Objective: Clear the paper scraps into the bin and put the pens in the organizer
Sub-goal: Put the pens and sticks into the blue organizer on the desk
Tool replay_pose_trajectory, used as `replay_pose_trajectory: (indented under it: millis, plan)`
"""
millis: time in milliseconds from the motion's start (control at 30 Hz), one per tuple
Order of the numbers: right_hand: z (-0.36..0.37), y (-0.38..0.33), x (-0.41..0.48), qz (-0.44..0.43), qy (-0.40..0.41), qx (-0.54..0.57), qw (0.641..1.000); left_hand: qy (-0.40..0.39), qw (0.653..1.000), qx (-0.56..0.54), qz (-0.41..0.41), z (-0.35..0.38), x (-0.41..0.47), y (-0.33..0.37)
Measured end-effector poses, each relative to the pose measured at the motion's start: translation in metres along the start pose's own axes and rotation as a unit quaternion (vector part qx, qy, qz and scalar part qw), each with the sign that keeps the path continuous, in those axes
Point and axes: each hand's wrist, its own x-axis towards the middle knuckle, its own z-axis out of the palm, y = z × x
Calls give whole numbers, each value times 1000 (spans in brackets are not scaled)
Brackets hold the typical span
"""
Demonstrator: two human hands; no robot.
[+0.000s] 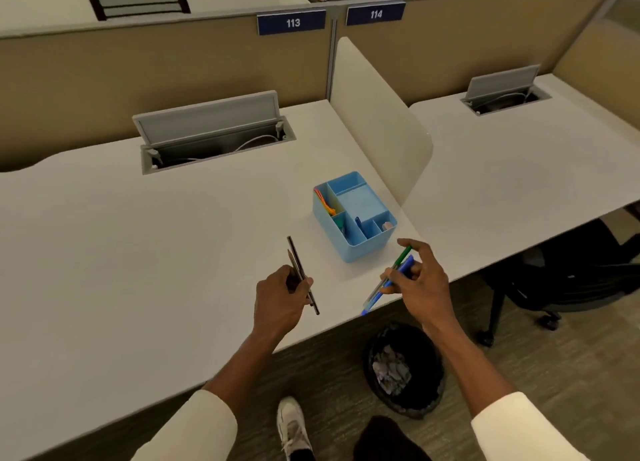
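A: Left hand (282, 297) closed around two dark sticks (302, 275), pencils or slim pens, can't tell which. They fan apart at the upper ends. Right hand (414, 278) pinching a green pen (403, 255) and a blue pen (405, 268) together, forefinger lifted off them.

B: Where's the organizer?

A: Blue organizer (355, 216) sits on the tabletop (156, 245), just beyond both hands, nearer the right one. Several compartments; a few already hold coloured items and one dark blue pen. The large one looks empty.

B: Risks?

A: Loose bundles, mainly. The right hand's pens are held mid-shaft with the low ends hanging past the tabletop edge; if the pinch slackens, my guess is one slides out to the floor or into the bin (403, 370) directly below. The bin is full of crumpled paper scraps (391, 368), so a pen could vanish among them.

B: And the left?

A: Two sticks at different angles. Feeding both into a narrow slot at once could catch one on a divider and tip the light plastic organizer. It stands near the tabletop's corner, so a shove could push it off.

B: Surface, room?

A: Pale, smooth tabletop, no scraps visible on it. Open cable hatch (211, 134) at the back. Beige partitions numbered 113 and 114, a curved divider (377, 114), a matching neighbouring desk, a dark chair (568, 273), carpeted floor.
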Motion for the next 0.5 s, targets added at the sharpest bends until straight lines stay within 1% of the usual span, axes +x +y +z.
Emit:
replay_pose_trajectory:
  millis: [100, 300, 400, 500]
  plan:
    - [1, -4, 0, -3, 39, 21, 999, -10, 1000, 0, 11, -2, 12, 5]
    - [-4, -18, 17, -29, 64, 36, 997, -18, 1000, -3, 21, 2, 27, 25]
    - [-7, -26, 38, -69, 89, 4, 994, -10, 1000, -1, 27, 7, 39, 39]
    - [-10, -35, 62, -117, 97, -17, 988, 5, 999, 4, 37, 9, 54, 56]
